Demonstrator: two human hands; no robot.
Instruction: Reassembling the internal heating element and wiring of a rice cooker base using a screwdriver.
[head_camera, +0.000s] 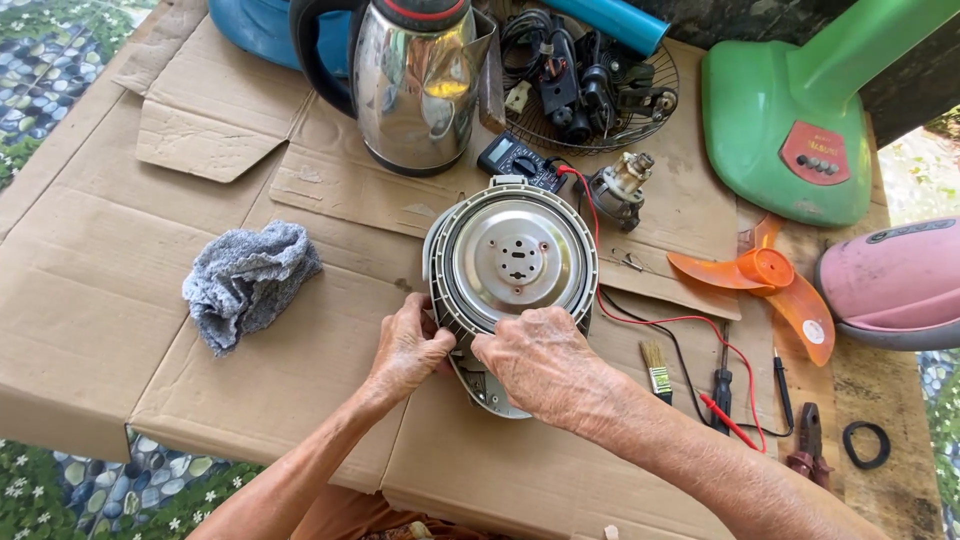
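A round grey appliance base (512, 262) with a shiny metal plate lies on flattened cardboard (120, 290). My left hand (408, 345) grips its near left rim, fingers curled against the ribbed edge. My right hand (540, 362) rests over its near edge, fingers closed on the rim and covering the part beneath. A stainless steel kettle (420, 85) with a black handle stands just beyond the base.
A grey rag (245, 280) lies to the left. Around are a multimeter (520, 160) with red and black leads, a small motor (620, 188), a wire fan guard holding parts (590, 80), an orange fan blade (775, 280), green fan base (790, 130), paintbrush (656, 370), screwdriver (722, 385).
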